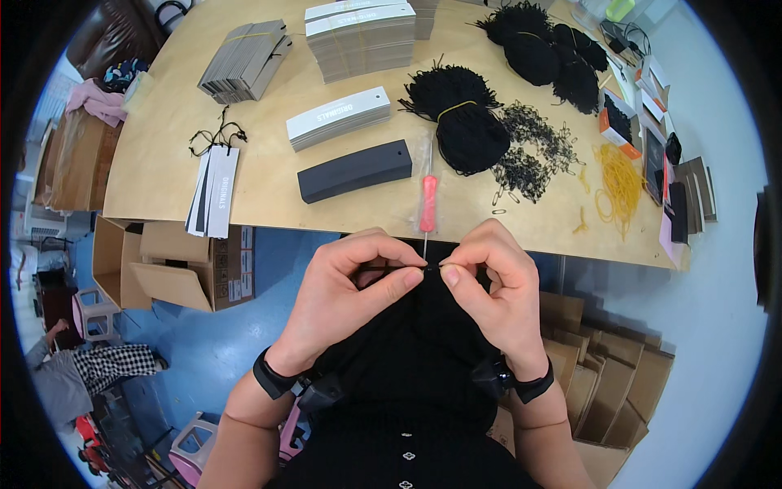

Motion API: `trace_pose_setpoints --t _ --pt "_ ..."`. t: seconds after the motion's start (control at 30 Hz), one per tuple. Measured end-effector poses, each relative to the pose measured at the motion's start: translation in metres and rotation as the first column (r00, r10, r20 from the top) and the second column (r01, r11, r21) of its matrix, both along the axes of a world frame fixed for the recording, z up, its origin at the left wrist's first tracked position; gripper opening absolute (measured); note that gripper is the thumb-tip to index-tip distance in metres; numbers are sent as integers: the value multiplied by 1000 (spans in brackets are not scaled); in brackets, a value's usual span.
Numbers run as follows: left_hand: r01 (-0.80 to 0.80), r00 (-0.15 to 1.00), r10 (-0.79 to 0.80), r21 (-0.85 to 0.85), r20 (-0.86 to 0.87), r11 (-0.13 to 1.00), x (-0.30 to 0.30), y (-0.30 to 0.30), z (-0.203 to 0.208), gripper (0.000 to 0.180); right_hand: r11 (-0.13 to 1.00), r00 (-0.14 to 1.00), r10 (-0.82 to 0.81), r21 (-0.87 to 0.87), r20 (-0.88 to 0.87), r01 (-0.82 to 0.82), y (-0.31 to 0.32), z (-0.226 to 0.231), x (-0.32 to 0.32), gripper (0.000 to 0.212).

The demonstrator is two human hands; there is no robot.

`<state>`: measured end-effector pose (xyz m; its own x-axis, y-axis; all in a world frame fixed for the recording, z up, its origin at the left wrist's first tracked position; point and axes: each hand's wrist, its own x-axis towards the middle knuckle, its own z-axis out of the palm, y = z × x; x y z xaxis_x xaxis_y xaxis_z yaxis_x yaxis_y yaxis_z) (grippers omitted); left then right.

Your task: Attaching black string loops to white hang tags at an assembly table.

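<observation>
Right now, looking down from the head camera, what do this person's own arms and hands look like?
The left grip and right grip are human hands, with no gloves visible. Both forearms show no sleeves. Each wrist wears a wide black band, one left, one right, with a dark, boxy unit at its inner side. I see no cables on them.

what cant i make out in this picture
- Small dark piece between left hand and right hand: head view; too small, partly covered by fingertips.
- Tip of the red-handled tool: head view; lost among fingertips and dark clothes.
- Bottom of the open cardboard box: head view; hidden by its flaps.
- Back card stack: head view; behind the front stack, cut by the top edge.
</observation>
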<state>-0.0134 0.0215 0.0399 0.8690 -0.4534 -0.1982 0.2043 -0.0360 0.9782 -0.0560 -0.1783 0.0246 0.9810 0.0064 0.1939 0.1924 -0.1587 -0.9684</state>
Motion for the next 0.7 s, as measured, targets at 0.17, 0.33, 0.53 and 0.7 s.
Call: trace_pose_setpoints --t 0.17,0.33,0.53,0.7 --pt "31 999 -31 -15 -10 999 1 -3 -10 10 1000 1000 18 -15 -20 -19 -3 1 -1 9" --pt "-70 981 18 -268 -192 961 -1 -8 -13 9 999 1000 12 -32 -22 -13 2 -1 -3 13" --pt "-80 983 33 -259 -180 962 -4 -8 -15 9 990 999 29 -142 45 -22 1 4 1 12" --pt "-61 973 11 -211 -229 976 -3 -6 -14 9 960 990 137 -251 24 -126 -6 13 5 16"
